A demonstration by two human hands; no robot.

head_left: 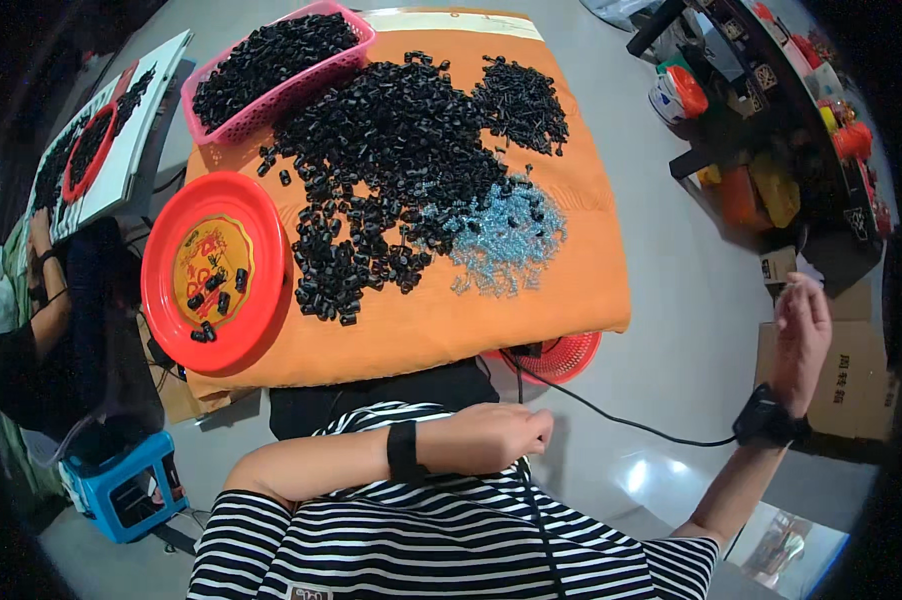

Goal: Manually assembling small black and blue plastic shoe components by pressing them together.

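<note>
My left hand (508, 438) is bent across my striped shirt, in front of the table's near edge. Its fingers are curled closed, and whatever they may hold is hidden. Out to the right, beyond the table, my right hand (803, 325) is raised with fingers loosely stretched, partly bent, and no object plainly in them. Neither hand touches the table things. On the orange-covered table (391, 345) lie a large heap of small black parts (391, 120), a smaller pile of thin black pieces (521, 105) and a pile of small clear bluish pieces (506, 240).
A pink basket (261, 118) full of black parts stands at the far left. Beside me is a red plate (266, 300) with several black parts. A cable (621, 425) runs to my right wristband. A red basket (571, 360) sits under the table; a co-worker's arm (51, 300) shows at left.
</note>
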